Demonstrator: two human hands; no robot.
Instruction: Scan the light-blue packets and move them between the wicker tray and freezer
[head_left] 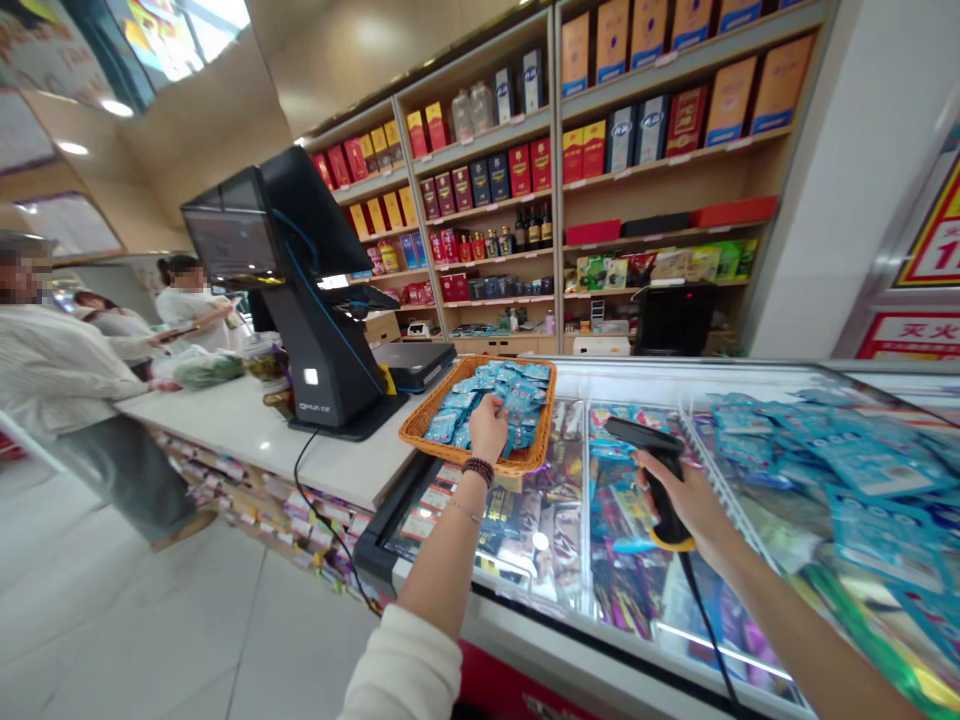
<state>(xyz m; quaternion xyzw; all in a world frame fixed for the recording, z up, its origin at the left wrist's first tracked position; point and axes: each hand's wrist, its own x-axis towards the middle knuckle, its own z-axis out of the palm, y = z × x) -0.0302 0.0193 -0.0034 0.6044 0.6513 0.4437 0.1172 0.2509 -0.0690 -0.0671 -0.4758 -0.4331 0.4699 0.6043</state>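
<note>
My left hand (489, 430) reaches into an orange wicker basket (420, 432), its fingers closed on the edge of a blue packet (516, 408). Many more such packets lie around it in the basket. My right hand (684, 490) is wrapped around the grip of a black barcode scanner (645, 435) with a yellow-edged base. The scanner's head points left, toward the basket, and stays apart from it. Its cable hangs down over the glass freezer top (555, 590).
More blue packets (874, 455) are piled on the right. A black checkout terminal (322, 330) stands on the white counter (341, 465), with a flat black device (416, 362) beside it. Shelves of boxes (487, 180) line the back. People (60, 350) stand at the left.
</note>
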